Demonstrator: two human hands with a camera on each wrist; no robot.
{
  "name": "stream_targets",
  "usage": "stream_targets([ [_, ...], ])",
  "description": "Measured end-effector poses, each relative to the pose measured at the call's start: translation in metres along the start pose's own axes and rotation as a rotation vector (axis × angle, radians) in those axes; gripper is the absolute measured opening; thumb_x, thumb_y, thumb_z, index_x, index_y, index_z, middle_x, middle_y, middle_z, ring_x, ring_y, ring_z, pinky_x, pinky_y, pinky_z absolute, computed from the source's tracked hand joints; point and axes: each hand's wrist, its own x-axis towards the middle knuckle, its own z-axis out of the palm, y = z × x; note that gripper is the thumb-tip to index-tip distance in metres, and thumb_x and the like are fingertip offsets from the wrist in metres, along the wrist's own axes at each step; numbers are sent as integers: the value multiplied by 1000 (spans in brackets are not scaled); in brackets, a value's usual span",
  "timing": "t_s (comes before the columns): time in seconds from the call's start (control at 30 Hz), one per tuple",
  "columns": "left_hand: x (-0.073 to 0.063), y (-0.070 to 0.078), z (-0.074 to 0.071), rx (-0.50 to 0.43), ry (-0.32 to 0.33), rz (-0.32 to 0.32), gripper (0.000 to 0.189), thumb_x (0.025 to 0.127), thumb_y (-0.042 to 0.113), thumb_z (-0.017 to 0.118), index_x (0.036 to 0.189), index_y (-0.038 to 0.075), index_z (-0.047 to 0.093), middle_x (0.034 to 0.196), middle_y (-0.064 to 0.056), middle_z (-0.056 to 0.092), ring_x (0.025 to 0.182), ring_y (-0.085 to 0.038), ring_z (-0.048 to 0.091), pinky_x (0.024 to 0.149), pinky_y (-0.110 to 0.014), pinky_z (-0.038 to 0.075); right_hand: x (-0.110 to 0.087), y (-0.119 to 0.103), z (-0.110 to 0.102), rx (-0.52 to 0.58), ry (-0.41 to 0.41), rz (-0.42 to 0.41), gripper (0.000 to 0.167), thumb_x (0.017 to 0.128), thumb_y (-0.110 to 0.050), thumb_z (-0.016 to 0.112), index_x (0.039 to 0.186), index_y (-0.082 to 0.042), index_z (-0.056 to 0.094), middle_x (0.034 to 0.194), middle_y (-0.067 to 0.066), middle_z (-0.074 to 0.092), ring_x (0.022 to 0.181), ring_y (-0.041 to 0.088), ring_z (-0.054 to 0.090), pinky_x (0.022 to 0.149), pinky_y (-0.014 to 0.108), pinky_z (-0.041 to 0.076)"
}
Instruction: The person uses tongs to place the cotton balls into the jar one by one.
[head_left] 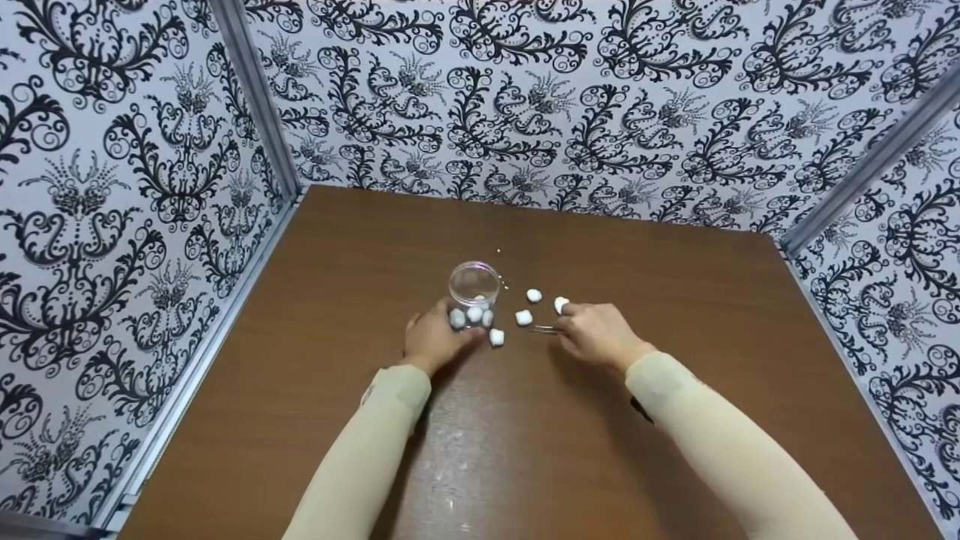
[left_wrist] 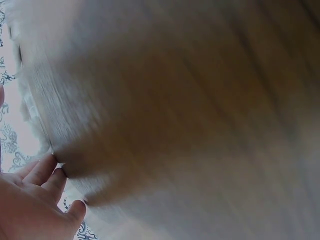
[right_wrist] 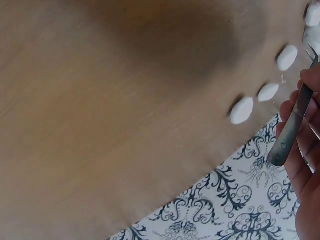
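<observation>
My left hand (head_left: pixel 436 337) grips a clear jar (head_left: pixel 474 298) on the table, thumb and fingers at its lower sides. Several cotton balls (head_left: pixel 475 314) show through the jar's wall. In the left wrist view the fingers (left_wrist: pixel 44 172) are seen, with the jar out of sight. Metal tweezers (right_wrist: pixel 295 112) lie in my right hand (head_left: pixel 598 330), pinched between thumb and fingers, their tips (head_left: pixel 541 328) pointing left toward the jar. Close to these tips sits one loose cotton ball (head_left: pixel 523 318); another cotton ball (head_left: pixel 496 337) lies beside the jar. A cotton ball (head_left: pixel 561 304) shows just past my right fingers.
Farther back lies one more cotton ball (head_left: pixel 533 295). Tiny white crumbs (head_left: pixel 504 283) are scattered just right of the jar's rim. The brown table (head_left: pixel 360 247) is bordered by patterned wall panels (head_left: pixel 525 97) at the back and both sides.
</observation>
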Motion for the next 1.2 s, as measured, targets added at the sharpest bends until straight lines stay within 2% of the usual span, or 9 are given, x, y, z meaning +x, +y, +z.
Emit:
stream_targets([
  [0.27,1,-2,1,4,4,3,72,78,56,78,130,12,57,119,-5,68,112,-24,62,114,-49,22,10,-11,1,-7,18,-65,10,78,-16,76,75,-12,68,73,1,52,55,23,55,43,44,45],
  [0.47,-1,-1,-1,-5,14,25,74,79,52,79,134,9,55,121,-8,67,114,-27,61,113,-53,23,12,-14,3,-9,14,-71,9,77,-16,79,79,-13,71,75,1,52,52,21,53,43,42,46],
  [0.7,-1,-1,-1,9,8,16,75,79,53,79,134,9,55,121,-8,67,114,-27,61,113,-52,23,14,-17,5,-11,27,-74,12,78,-18,80,78,-13,69,75,1,52,51,20,51,41,42,44],
  [0.97,0,-2,1,-2,8,12,74,79,52,79,134,9,56,122,-8,67,114,-27,61,114,-52,22,17,-23,10,16,30,-79,7,83,-19,76,85,-14,72,78,1,55,51,20,52,43,43,46],
  [1.2,0,0,0,5,1,11,71,80,52,79,132,10,57,121,-6,67,113,-25,61,114,-51,22,24,-25,11,30,67,-78,2,83,-15,74,81,-14,73,78,2,56,52,23,54,43,44,45],
])
